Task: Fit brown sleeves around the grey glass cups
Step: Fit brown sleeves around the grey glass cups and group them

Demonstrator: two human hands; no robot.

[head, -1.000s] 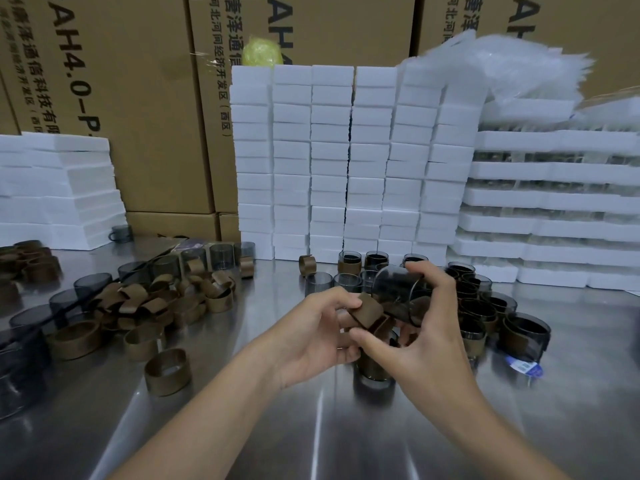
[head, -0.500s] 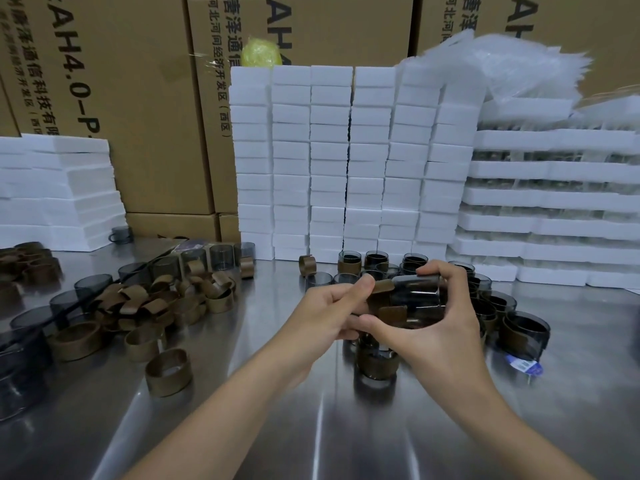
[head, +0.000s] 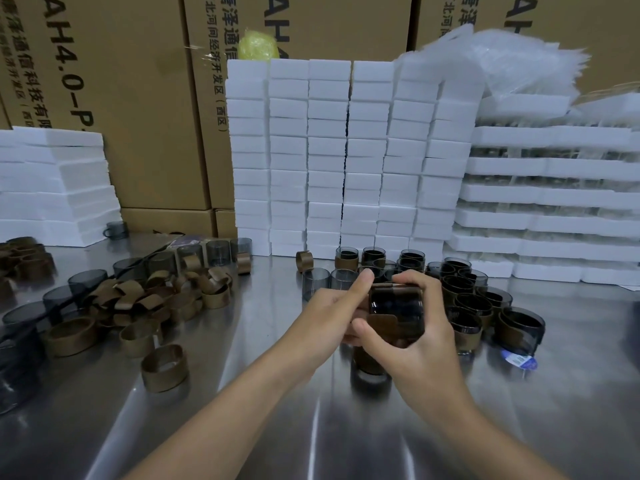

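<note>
Above the tabletop (head: 277, 427), the left hand's (head: 332, 313) grip pinches a brown sleeve (head: 384, 325) onto a grey cup (head: 396, 304) clasped in the right hand (head: 426, 344). Sleeved cups (head: 465, 299) cluster on the right; many loose sleeves (head: 152, 299) and bare cups (head: 216, 252) remain.

- Two hands: left hand (head: 330, 315), right hand (head: 427, 348).
- One grey glass cup (head: 396, 304) held between them, wearing one brown sleeve (head: 382, 325).
- Six columns of white foam blocks (head: 327, 154), upper centre.
- Three tall cardboard boxes (head: 114, 98) across the top.
- One yellow roll (head: 259, 46), top centre.
- One stray sleeve (head: 165, 368), lower left; the sleeve pile (head: 166, 299) at left is too tangled to count.
- Sleeved cups (head: 467, 299), centre right: over ten.
- One blue-and-white label (head: 518, 361), right.
</note>
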